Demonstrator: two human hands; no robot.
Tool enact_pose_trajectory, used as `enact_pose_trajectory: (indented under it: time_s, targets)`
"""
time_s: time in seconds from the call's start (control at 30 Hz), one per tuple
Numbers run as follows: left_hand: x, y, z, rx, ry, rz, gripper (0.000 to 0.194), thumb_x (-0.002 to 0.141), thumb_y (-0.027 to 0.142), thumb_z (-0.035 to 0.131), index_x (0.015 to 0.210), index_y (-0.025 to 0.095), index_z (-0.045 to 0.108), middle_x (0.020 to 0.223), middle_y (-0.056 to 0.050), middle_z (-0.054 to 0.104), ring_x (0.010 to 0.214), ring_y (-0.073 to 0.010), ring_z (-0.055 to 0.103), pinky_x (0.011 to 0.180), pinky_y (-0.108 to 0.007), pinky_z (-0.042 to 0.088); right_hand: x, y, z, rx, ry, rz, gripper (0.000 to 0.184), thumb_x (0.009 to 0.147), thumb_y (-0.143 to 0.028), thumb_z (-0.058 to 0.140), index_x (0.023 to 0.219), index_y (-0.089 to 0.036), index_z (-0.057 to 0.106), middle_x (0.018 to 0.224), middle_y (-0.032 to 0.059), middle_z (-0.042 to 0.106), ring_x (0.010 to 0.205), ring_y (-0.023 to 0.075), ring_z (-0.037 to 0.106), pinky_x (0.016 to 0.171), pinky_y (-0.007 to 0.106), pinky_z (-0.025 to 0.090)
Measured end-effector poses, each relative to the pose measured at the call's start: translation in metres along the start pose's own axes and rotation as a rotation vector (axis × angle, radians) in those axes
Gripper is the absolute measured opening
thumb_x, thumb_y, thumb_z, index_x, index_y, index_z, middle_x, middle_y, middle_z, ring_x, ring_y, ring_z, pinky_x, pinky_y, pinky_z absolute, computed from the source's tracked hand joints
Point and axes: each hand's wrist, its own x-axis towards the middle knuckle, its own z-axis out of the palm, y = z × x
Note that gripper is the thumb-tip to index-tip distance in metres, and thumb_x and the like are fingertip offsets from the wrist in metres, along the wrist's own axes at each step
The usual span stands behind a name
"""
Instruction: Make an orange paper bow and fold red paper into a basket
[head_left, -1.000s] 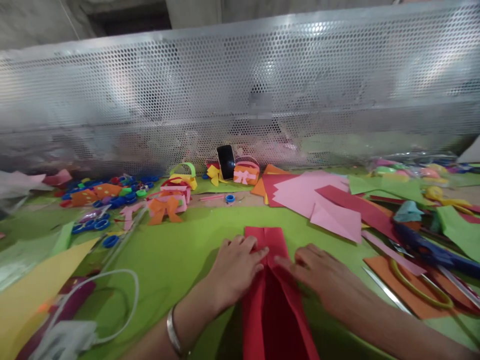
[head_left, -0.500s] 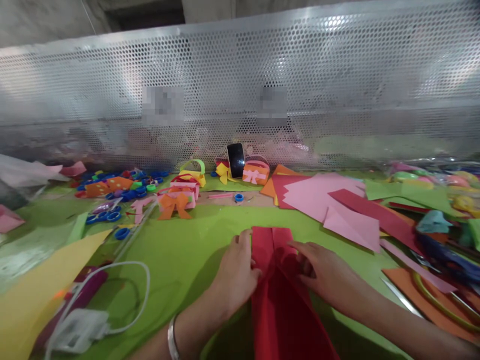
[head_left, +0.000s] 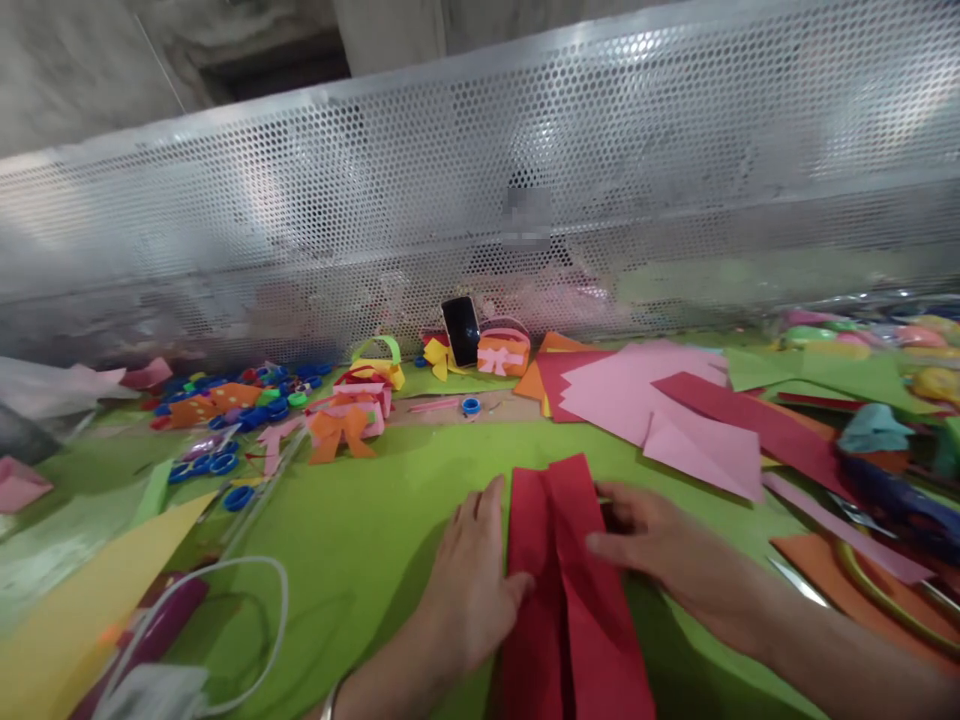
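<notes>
A long red paper sheet point(head_left: 566, 590) lies on the green table cover point(head_left: 352, 520), its two side flaps folded in toward the middle. My left hand point(head_left: 469, 580) lies flat beside and against the sheet's left edge, fingers stretched out, thumb resting on the left flap. My right hand point(head_left: 660, 555) rests on the right flap, fingers extended and pressing the paper down near its right edge. Neither hand grips anything.
Pink, red and orange sheets point(head_left: 660, 410) lie at the right, with scissors point(head_left: 892, 590) beyond them. Paper baskets and bows point(head_left: 352, 400), blue rings point(head_left: 225, 460) and a phone point(head_left: 460, 330) sit at the back by the perforated metal screen point(head_left: 480, 200). A white cable point(head_left: 240, 620) lies at the left.
Both hands have slid apart from the centre fold to the sheet's sides. The red flaps now lie flatter. The camera view has shifted slightly.
</notes>
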Motion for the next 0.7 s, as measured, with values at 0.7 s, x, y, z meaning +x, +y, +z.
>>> enact_pose_trajectory:
  time_s: [0.7]
  targets:
    - [0.019, -0.005, -0.001, -1.090, -0.008, -0.087, 0.038, 0.060, 0.041, 0.076, 0.086, 0.015, 0.065, 0.068, -0.002, 0.069, 0.064, -0.0156, 0.062, 0.063, -0.026, 0.046, 0.000, -0.013, -0.006, 0.016, -0.090, 0.084, 0.020, 0.064, -0.033, 0.074, 0.068, -0.016, 0.062, 0.065, 0.0002, 0.066, 0.055, 0.0098, 0.056, 0.049, 0.020, 0.039]
